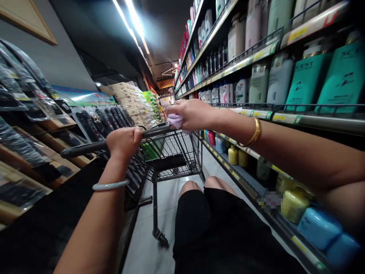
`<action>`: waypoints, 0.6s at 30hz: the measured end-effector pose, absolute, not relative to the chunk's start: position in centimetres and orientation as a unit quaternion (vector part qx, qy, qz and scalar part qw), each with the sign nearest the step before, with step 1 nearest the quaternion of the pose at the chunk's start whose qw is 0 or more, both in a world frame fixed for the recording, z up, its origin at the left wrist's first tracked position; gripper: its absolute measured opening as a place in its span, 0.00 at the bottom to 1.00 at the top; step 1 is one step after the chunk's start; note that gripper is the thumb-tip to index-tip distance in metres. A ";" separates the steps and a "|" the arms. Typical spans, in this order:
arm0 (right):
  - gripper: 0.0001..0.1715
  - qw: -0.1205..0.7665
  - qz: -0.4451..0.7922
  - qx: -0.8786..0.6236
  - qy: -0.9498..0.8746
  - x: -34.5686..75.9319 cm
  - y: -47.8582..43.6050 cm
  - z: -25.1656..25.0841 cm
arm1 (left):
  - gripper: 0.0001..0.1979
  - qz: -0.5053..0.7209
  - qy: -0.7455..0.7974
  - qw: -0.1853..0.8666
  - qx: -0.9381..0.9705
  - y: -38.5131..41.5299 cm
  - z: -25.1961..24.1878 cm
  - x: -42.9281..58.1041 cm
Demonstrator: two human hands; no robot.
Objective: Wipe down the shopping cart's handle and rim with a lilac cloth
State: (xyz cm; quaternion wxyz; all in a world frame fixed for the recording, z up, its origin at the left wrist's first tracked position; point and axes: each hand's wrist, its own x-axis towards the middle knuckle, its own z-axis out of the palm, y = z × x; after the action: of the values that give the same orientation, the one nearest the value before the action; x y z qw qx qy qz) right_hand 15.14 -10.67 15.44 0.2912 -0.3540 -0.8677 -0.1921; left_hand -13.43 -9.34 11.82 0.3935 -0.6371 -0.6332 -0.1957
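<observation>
Shopping cart fills the narrow aisle between shelves and racks.

Bare forearms, no sleeves. Pale jade-green bangle on left wrist, gold bangle on right. Black shorts, knees showing.

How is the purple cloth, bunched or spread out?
Bunched up: the purple cloth is a wad gripped in the right hand by the cart handle.

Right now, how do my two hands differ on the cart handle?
The left hand wraps bare around the cart handle; the right hand clutches a lilac cloth at its right end. The left wrist wears a pale green bangle, the right wrist a gold bangle. Both hands are closed, knuckles up.
</observation>
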 end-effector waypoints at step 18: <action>0.23 0.622 0.159 -0.104 -0.760 11.7 -6.8 13.7 | 0.31 -0.484 -0.484 0.305 -0.662 -9.9 10.7 -3.6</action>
State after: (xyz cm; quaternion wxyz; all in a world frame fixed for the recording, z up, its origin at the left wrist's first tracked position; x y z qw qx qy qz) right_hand 11.73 -6.76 13.72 0.6219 -0.1040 -0.7598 0.1585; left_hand -3.65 -9.88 10.72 0.3050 -0.6621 -0.4842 -0.4838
